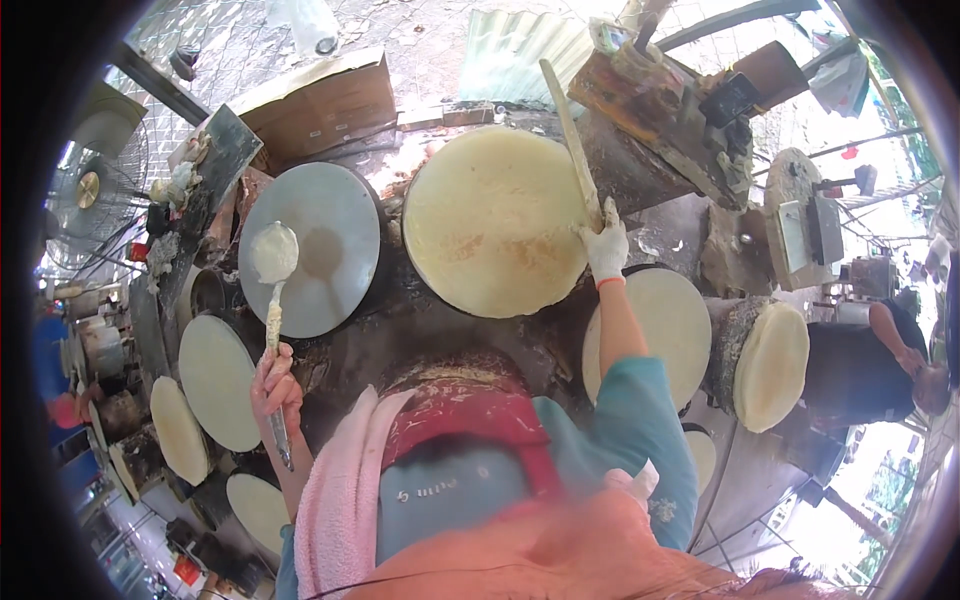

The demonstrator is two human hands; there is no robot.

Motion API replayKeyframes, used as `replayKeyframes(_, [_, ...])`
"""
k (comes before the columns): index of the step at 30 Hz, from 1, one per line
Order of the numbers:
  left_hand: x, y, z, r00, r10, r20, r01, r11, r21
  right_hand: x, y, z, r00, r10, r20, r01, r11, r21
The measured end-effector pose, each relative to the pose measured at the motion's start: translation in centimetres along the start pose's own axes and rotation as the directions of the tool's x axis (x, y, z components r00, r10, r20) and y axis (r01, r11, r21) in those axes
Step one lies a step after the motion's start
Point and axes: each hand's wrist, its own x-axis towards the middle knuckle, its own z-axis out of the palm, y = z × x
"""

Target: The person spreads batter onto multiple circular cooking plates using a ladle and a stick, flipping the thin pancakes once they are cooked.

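My bare left hand (279, 386) grips the handle of a ladle (274, 255) whose bowl is coated with pale batter. The bowl hangs above a bare grey round griddle (337, 217), and its shadow falls on the plate. My right hand (606, 251), in a white glove, holds the near end of a long wooden scraper (570, 135). The scraper lies along the right edge of a large round griddle covered by a thin yellowish pancake (487, 210), which has browned patches near its front. My gloved fingers are at the pancake's right rim.
Stacks of round pancakes stand at the right (772, 367) and left (178, 431). More pale discs (217, 382) surround me. A cardboard box (319, 105) is behind the grey griddle. A fan (88, 187) stands far left. Another person (862, 364) is at the far right.
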Motion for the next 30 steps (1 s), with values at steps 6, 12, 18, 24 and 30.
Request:
replayKeyframes(6, [0.3,-1.3,0.9,0.998,0.011,-0.067,-0.003,0.993,0.115,2.4,2.2,0.8,0.978,-0.149,0.145,0.075,0.902,0.426])
replayKeyframes(12, [1.2,0.2,-0.1,0.993,0.013,-0.12,0.019,0.964,0.265,0.6,-4.4,-2.6,0.962,-0.158,0.224,-0.023,0.768,0.64])
replayKeyframes(18, [2.7,1.0,-0.4,0.987,-0.052,-0.151,0.102,0.934,0.342,-4.7,-11.4,-11.2,0.98,-0.124,0.158,-0.05,0.608,0.792])
replayKeyframes(24, [4.3,1.7,-5.5,0.984,-0.169,-0.065,0.18,0.947,0.266,-8.3,-6.4,-23.7,0.989,0.098,0.109,-0.144,0.767,0.625])
replayKeyframes(30, [4.3,0.3,-4.8,0.983,-0.175,-0.055,0.183,0.937,0.296,-11.6,5.0,-40.3,0.984,0.125,-0.123,-0.091,0.963,0.255])
